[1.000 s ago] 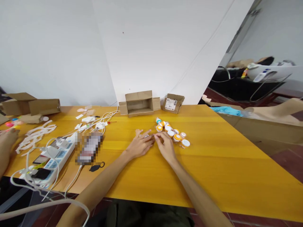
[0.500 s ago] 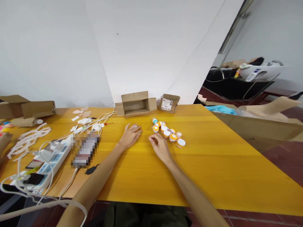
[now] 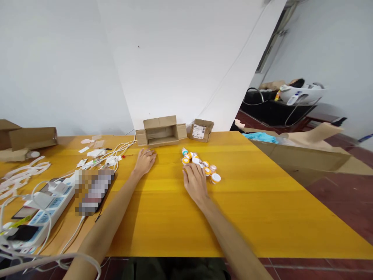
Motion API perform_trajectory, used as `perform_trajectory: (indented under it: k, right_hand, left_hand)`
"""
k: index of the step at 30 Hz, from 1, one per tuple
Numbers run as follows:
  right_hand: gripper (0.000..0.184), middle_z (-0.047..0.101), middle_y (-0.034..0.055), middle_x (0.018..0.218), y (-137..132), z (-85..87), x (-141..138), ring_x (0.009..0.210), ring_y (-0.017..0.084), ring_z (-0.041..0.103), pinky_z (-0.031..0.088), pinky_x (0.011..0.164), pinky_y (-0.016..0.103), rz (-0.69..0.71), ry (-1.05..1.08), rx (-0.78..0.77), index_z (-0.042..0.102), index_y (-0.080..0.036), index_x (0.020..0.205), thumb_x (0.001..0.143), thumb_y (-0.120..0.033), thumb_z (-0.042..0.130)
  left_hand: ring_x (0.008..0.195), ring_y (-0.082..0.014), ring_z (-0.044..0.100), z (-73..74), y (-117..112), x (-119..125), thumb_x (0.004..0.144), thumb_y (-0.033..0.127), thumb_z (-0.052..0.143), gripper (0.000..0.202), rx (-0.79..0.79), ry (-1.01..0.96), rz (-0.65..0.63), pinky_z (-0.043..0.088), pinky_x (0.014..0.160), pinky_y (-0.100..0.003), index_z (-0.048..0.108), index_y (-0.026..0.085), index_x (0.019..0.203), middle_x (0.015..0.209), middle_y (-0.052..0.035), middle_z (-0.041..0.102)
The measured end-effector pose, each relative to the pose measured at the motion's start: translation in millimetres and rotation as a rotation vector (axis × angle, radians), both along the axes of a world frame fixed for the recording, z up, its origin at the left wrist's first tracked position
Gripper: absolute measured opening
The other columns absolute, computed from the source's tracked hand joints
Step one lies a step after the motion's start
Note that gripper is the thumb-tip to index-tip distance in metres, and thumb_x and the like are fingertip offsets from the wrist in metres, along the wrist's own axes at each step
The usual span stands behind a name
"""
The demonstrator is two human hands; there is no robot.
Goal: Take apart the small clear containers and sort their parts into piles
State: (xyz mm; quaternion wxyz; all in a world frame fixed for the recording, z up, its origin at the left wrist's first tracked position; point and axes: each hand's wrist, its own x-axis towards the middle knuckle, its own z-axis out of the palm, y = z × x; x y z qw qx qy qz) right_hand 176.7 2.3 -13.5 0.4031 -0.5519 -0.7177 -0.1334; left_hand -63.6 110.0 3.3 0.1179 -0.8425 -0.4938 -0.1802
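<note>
My left hand [image 3: 145, 160] lies palm down on the yellow table [image 3: 262, 202], its fingers curled a little, just in front of the open cardboard box [image 3: 161, 131]; whether anything is under the palm is hidden. My right hand [image 3: 194, 181] rests knuckles up on the near side of a cluster of several small jars with white and orange lids [image 3: 204, 165], its fingertips touching them. The fingers are loosely bent and their tips are hidden among the jars.
A smaller labelled box [image 3: 201, 130] stands beside the open one. At the left lie white cables [image 3: 110, 153], a power strip [image 3: 51, 204], a phone and more cardboard boxes [image 3: 32, 136]. Flat cardboard [image 3: 305, 149] and a blue cloth lie beyond the table's right edge.
My hands were together at the table's middle and have parted. The left has slid away to the box. The right has moved onto the jars. The view has shifted.
</note>
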Motion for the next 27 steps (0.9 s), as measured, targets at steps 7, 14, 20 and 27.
perform_trajectory:
  k: [7, 14, 20, 27]
  right_hand:
    - [0.036, 0.063, 0.0196, 0.123, 9.2, 8.1, -8.2, 0.116, 0.035, 0.050, 0.033, 0.096, 0.051, -0.156, -0.140, -0.058, 0.058, -0.015, 0.126, 0.093, -0.014, 0.044]
    - [0.032, 0.066, 0.0184, 0.110, 17.6, 1.4, -7.9, 0.115, 0.036, 0.051, 0.034, 0.097, 0.055, -0.014, -0.046, -0.097, 0.061, -0.020, 0.116, 0.091, -0.010, 0.043]
    - [0.020, 0.064, 0.0125, 0.108, 9.7, -6.5, -9.8, 0.101, 0.029, 0.058, 0.047, 0.090, 0.044, 0.236, 0.066, -0.190, 0.060, -0.023, 0.109, 0.092, -0.019, 0.050]
    - [0.050, 0.066, 0.0088, 0.115, -0.7, -15.2, -19.0, 0.108, 0.023, 0.065, 0.052, 0.092, 0.040, 0.453, 0.329, -0.467, 0.046, -0.024, 0.123, 0.077, -0.006, 0.051]
  left_hand:
    - [0.133, -0.0258, 0.052, -2.1, -6.2, 0.3, 0.099, 0.028, 0.040, 0.035, 0.082, -0.031, -0.014, 0.037, 0.114, -0.049, 0.071, 0.025, 0.114, 0.124, -0.0085, 0.071]
    - [0.135, -0.0268, 0.049, -3.0, -28.4, 5.9, 0.098, 0.023, 0.041, 0.034, 0.110, -0.090, -0.064, 0.038, 0.112, -0.049, 0.068, 0.025, 0.119, 0.129, -0.0105, 0.068]
    - [0.120, -0.0232, 0.060, -4.2, -66.3, 25.4, 0.101, 0.025, 0.039, 0.035, -0.011, -0.162, -0.242, 0.045, 0.105, -0.042, 0.062, 0.024, 0.127, 0.123, -0.0093, 0.069]
    - [0.107, -0.0229, 0.065, -3.8, -105.6, 52.0, 0.097, 0.040, 0.051, 0.036, -0.271, -0.426, -0.300, 0.052, 0.092, -0.035, 0.055, 0.024, 0.129, 0.119, -0.0085, 0.068]
